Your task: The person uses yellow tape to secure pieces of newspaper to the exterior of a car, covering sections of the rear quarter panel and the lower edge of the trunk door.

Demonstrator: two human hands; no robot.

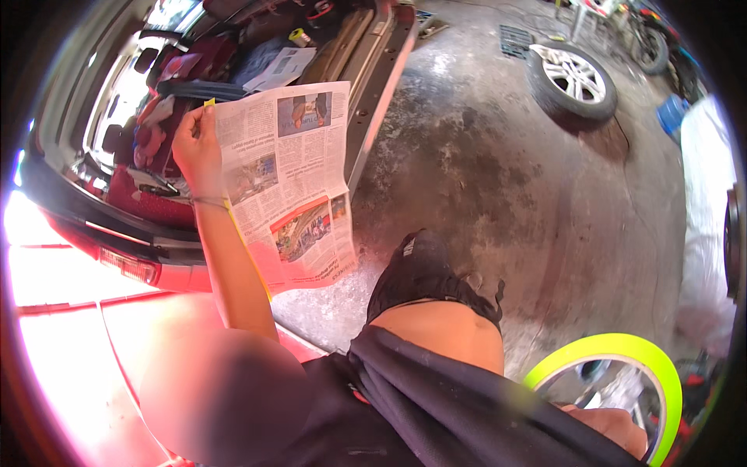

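My left hand (pixel 196 144) pinches the upper left corner of a printed newspaper sheet (pixel 288 159), with a yellow strip along that edge. The sheet hangs open beside a red vehicle (pixel 140 265), over part of its cargo opening. At the lower right my right hand (pixel 611 428) is inside a large fluorescent yellow tape roll (pixel 652 373), gripping it; its fingertips are partly hidden. Dark fabric of my clothing crosses the bottom, and my bare leg shows above it.
The opening holds papers (pixel 280 70), bags and loose items. On the stained concrete floor (pixel 467 156) lie a wheel (pixel 572 86) and a dark grate (pixel 515 40). A blue jug (pixel 671 115), a white wrapped bundle (pixel 700 179) and a motorbike (pixel 652 47) line the right.
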